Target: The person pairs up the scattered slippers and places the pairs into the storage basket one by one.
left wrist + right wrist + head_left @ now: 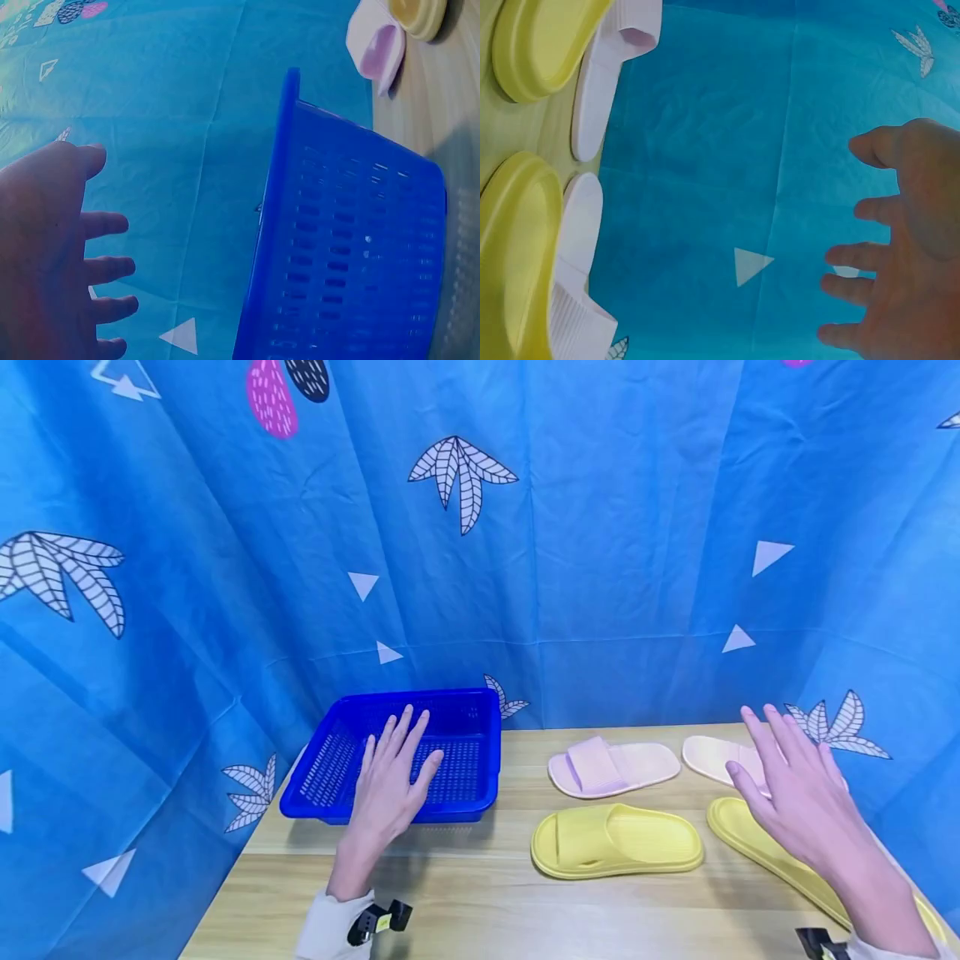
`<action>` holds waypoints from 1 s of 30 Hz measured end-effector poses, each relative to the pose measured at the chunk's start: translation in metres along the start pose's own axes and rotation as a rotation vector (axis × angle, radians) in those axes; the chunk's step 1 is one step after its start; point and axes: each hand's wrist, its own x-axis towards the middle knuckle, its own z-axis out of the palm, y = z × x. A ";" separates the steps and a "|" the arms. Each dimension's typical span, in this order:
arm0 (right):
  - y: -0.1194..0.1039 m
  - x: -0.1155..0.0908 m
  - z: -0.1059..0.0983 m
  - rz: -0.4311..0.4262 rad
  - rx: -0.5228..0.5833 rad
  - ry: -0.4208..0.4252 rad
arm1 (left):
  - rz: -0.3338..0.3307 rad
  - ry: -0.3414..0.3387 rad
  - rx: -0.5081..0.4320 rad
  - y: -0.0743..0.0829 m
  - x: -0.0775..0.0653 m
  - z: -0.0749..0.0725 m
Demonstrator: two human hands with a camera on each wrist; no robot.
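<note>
My left hand point(390, 785) is held over the near side of a blue plastic basket point(489, 760), fingers straight and a little spread. In the left wrist view that hand point(52, 247) stands apart from the basket's slotted wall point(345, 240). On the right, my right hand point(798, 793) hovers with straight fingers above a yellow slipper point(738, 827) and overlaps a pink slipper point(708, 756), partly hiding both. Another yellow slipper point(660, 839) and another pink slipper point(637, 764) lie between the hands, toes to the left. Neither hand holds anything.
A pale wooden table point(480, 910) bears the basket and slippers. Behind and around it hangs a blue curtain point(600, 568) printed with leaves and triangles. Small black devices sit on the left wrist point(378, 920) and the right wrist point(821, 943).
</note>
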 end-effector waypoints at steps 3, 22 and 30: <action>-0.001 -0.003 0.001 -0.004 0.007 0.011 | 0.000 0.000 -0.010 0.004 -0.001 0.002; -0.007 -0.018 0.010 -0.087 0.039 0.154 | 0.116 0.033 -0.136 0.048 0.003 0.022; -0.006 -0.024 0.007 -0.074 0.047 0.157 | 0.163 0.041 -0.165 0.067 0.004 0.032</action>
